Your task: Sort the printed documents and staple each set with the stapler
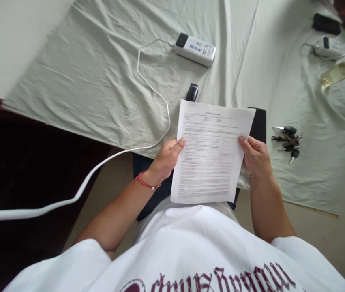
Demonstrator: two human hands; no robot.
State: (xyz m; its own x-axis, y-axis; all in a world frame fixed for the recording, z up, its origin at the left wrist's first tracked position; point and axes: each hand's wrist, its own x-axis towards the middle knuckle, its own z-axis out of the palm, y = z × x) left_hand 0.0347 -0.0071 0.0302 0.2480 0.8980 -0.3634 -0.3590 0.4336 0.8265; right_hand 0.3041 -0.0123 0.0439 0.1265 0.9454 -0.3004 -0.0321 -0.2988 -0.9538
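Note:
A printed sheaf of paper (207, 162), dense with small text, is held up in front of my shirt at the table's near edge. My left hand (168, 157) grips its left edge, thumb on top, with a red bracelet on the wrist. On the opposite edge my right hand (255, 155) pinches the paper the same way. Behind the top edge a black stapler-like object (192, 92) sticks out, its lower part hidden. A dark flat object (259, 123) lies partly covered beneath the paper's upper right corner.
A bunch of keys (288, 142) lies right of my right hand. Farther back sits a white power bank-like box (195, 49), its white cable (148, 83) running left off the table. At the far right are a second white box (330, 48) and a black object (326, 24) on the green tablecloth (105, 81).

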